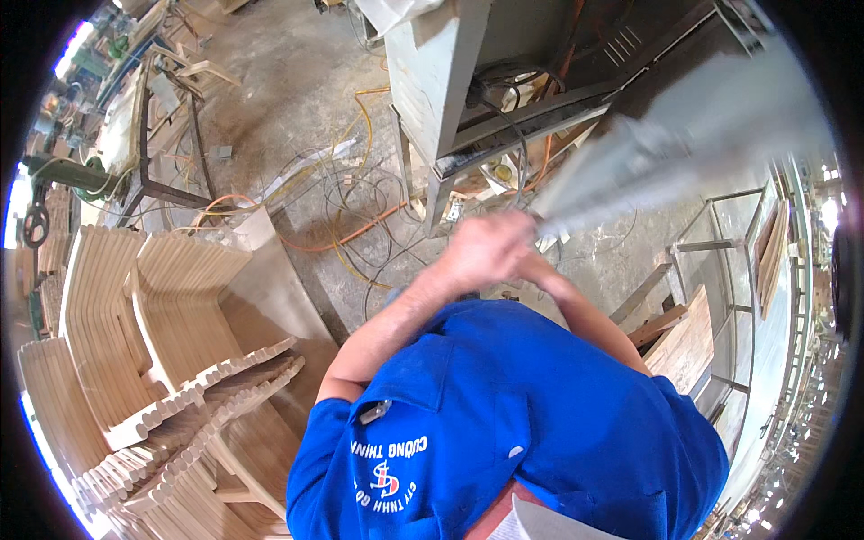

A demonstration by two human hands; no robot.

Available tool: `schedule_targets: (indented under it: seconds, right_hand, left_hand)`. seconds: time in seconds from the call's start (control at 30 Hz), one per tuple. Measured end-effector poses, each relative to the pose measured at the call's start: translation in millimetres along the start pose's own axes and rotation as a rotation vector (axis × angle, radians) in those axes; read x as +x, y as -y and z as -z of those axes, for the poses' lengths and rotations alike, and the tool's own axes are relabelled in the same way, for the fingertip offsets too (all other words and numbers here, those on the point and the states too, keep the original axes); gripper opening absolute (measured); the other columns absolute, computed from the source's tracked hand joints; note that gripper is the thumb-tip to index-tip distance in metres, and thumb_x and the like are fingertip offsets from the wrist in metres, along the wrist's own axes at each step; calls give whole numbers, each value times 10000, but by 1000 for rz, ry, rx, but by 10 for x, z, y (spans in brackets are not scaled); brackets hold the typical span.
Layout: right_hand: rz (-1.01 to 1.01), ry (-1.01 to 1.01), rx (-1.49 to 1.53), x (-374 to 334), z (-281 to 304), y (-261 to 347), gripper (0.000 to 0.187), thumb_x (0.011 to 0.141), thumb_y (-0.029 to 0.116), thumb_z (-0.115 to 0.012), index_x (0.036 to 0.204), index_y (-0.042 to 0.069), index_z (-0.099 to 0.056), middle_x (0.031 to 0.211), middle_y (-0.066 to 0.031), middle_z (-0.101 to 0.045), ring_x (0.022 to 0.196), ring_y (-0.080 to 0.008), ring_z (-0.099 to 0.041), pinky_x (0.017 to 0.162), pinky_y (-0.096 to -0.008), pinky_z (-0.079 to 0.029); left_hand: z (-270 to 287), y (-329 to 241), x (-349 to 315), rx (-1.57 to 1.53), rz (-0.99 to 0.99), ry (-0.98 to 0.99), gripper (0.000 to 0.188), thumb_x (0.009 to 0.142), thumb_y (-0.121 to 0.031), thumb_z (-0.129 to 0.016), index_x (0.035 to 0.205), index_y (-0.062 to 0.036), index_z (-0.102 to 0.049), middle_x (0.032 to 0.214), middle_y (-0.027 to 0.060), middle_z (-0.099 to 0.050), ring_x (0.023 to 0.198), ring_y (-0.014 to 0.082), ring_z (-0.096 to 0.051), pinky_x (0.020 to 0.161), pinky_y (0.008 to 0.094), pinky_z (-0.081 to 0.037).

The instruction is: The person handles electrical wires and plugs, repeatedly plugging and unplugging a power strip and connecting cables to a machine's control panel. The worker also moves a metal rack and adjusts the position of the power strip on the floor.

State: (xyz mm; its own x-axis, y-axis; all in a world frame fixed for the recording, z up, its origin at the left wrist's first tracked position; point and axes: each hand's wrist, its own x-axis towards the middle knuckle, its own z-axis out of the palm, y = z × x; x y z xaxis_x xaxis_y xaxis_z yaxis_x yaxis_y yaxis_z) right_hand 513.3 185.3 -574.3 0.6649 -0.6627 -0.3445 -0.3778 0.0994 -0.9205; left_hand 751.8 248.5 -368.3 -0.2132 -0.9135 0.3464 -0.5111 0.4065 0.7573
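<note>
My left hand (477,249) and my right hand (529,263) are together in front of my chest, overlapping. The left one looks curled closed, with its fingertips blurred; whatever it may hold cannot be made out. Most of the right hand's fingers are hidden behind the left. Beside the hands, a large pale grey panel (684,144), smeared by motion, spreads toward the upper right. Its lower left corner lies close to my fingers; whether they touch it is unclear.
Curved wooden parts (180,297) are stacked at the left. Ahead stands a grey metal cabinet (423,90) with cables inside. Loose hoses and wires (360,216) lie on the concrete floor. A metal frame rack (720,245) with wooden boards (681,337) is at the right.
</note>
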Motion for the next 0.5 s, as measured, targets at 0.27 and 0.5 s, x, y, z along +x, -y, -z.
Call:
schedule_targets:
  seconds: [0.27,0.5]
  right_hand:
    - [65,-428,1095,-830,591,421,643,981,278,-637,1549,178,-352,1508,-155,-464,1184,-319,-584,950,-435,-535]
    - [575,-748,1216,-1283,939,-160,541,1049,425,-444,1537,202,-372,1570,-167,-382,1275,-334,-511,973,-429,-509]
  left_hand:
    - [-226,350,357,-465,-139,136,290,968,-132,-653,1252,-69,-644,1116,114,-721,973,229,-715,881,362,-571]
    - [23,912,491,-528,245,188,317,975,-83,-657,1276,6,-616,1090,74,-699,979,141,-673,881,287,-537]
